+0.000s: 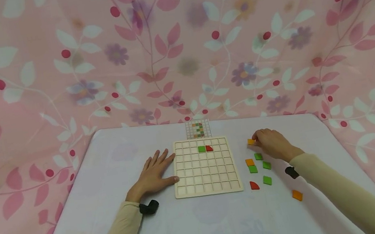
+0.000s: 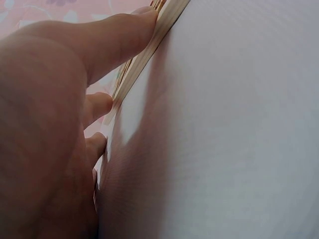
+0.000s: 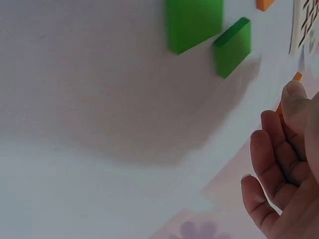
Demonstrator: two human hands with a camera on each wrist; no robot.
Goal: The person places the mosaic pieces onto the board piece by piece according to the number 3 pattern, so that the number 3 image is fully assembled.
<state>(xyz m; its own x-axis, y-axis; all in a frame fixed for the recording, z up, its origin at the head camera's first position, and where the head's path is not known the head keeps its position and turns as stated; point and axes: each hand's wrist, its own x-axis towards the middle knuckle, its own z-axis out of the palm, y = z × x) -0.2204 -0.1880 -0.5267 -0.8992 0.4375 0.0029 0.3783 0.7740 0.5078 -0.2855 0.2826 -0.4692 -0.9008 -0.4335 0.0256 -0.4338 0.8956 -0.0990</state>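
Note:
A wooden grid board (image 1: 196, 179) lies on the white table, with a green square tile (image 1: 201, 149) and a red quarter-circle tile (image 1: 209, 148) side by side in an upper row. My left hand (image 1: 154, 174) rests flat with spread fingers; its thumb and a fingertip touch the board's left edge, as the left wrist view shows at the wooden rim (image 2: 149, 55). Right of the board, my right hand (image 1: 272, 143) pinches an orange tile (image 1: 250, 141) between thumb and index finger. In the right wrist view that tile (image 3: 297, 76) shows edge-on, mostly hidden by the thumb.
Loose tiles lie right of the board: several green ones (image 1: 267, 180), an orange one (image 1: 249, 162), a red quarter-circle (image 1: 254, 185), and another orange one (image 1: 297, 195) nearer the right forearm. A pattern card (image 1: 189, 130) lies behind the board. Floral cloth (image 1: 187, 65) hangs beyond the table.

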